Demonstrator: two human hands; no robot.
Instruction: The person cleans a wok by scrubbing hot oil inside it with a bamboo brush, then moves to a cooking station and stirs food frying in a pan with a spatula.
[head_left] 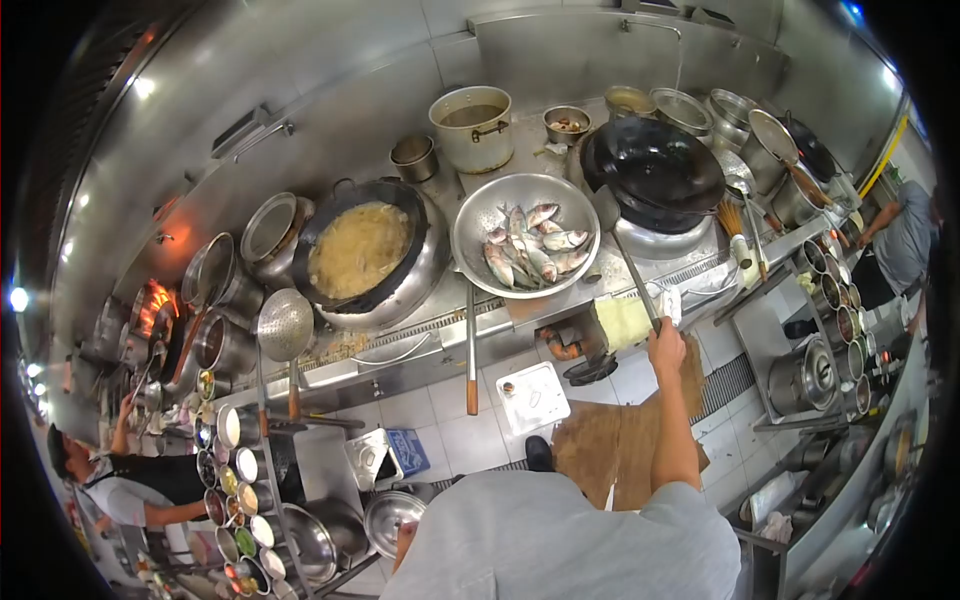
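My right hand [668,350] is closed round the handle of a long ladle [632,265], whose head rests by the edge of a black wok [652,170] on the right burner. A steel bowl [470,235] with several whole fish [530,245] stands on the counter, left of the ladle. Further left, a black wok [300,255] holds bubbling yellowish oil [358,248]. My left hand [405,540] hangs low beside my body, near a lidded steel pot [385,515]; its fingers are mostly hidden.
A tall pot [472,135] and a small bowl [567,125] stand behind the fish. A skimmer [285,325] lies at the left. Ingredient containers [240,500] line a rack near a co-worker [120,490]. Another person [900,235] is at the right. A white tray [532,398] lies below the counter.
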